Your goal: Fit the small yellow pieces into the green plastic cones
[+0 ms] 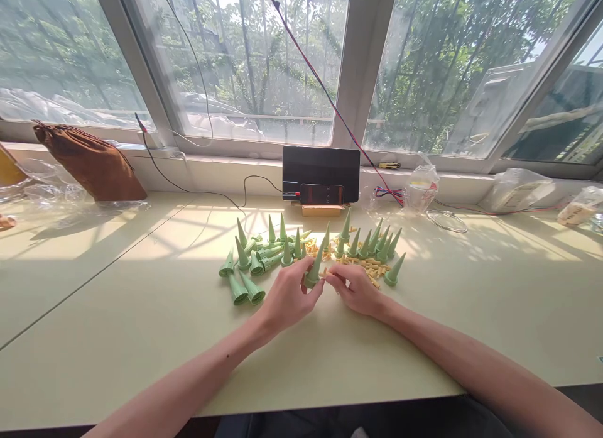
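My left hand (288,300) is closed around the base of a green plastic cone-shaped spike (315,267), tip pointing up and leaning slightly right. Beside that base, the fingertips of my right hand (357,290) pinch a small yellowish peg (323,273). Whether the peg touches the spike I cannot tell. To the left of my hands is a group of similar spikes, some upright and others lying down, such as one spike (253,289) with its hollow end toward me. More spikes (372,243) stand to the right, by a loose heap of yellow pegs (372,271).
Behind the spikes, a dark tablet (320,161) and a phone (322,194) lean on a wooden stand (322,210). A brown drawstring bag (94,164) sits at the back left. Cables (188,190) and plastic bags (421,186) lie along the windowsill.
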Available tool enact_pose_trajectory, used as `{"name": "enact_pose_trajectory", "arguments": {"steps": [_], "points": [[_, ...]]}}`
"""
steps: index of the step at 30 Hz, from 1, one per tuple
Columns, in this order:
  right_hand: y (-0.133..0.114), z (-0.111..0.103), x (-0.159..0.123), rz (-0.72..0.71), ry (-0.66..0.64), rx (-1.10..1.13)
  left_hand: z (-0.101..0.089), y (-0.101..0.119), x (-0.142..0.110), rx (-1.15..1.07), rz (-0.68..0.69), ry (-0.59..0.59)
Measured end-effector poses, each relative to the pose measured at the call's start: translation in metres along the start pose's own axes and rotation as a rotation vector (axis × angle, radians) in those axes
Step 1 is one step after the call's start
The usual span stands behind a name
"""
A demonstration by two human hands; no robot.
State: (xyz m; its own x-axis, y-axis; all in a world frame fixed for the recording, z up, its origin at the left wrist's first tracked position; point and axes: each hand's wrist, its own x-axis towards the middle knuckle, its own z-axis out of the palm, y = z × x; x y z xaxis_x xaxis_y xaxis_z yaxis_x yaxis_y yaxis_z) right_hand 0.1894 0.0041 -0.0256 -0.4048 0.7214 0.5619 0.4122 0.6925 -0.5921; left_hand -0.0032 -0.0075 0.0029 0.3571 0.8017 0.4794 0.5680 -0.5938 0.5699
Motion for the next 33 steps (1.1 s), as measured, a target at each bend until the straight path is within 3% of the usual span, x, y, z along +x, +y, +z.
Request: {"name": "enact_pose_trajectory", "arguments": {"steps": [33], "points": [[0.0021,0.0013,-0.0008,-0.007,-0.010,-0.008,0.0000,0.0006,0.0007,-0.013,-0.014,-0.014]]}}
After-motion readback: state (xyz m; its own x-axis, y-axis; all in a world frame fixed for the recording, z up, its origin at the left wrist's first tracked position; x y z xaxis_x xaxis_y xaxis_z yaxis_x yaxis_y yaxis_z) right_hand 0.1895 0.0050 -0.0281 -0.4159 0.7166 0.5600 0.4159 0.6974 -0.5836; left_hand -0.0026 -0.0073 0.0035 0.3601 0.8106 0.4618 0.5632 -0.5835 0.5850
